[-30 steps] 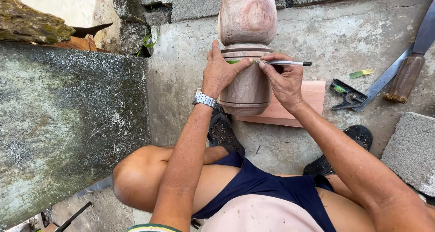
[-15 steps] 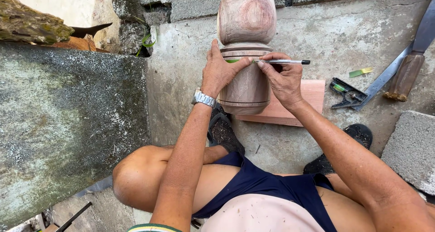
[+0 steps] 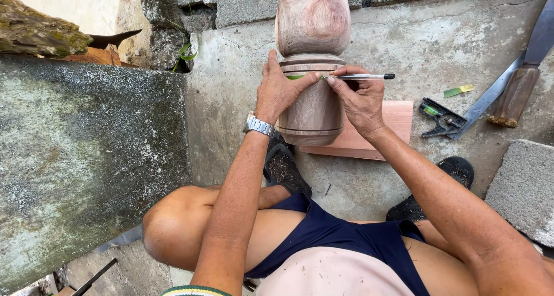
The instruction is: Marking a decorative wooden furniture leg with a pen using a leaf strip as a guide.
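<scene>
Two hands meet on the turned wooden post [image 3: 311, 108]: left hand [image 3: 279, 90] clasps its side, right hand [image 3: 359, 99] pinches a pen [image 3: 360, 76] against it.

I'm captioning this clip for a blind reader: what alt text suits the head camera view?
Seen from above, a squatting person's left hand steadies a turned wooden post while the right hand holds a pen against it at a green strip. A flat board lies under the post on concrete, with a combination square to the right.
</scene>
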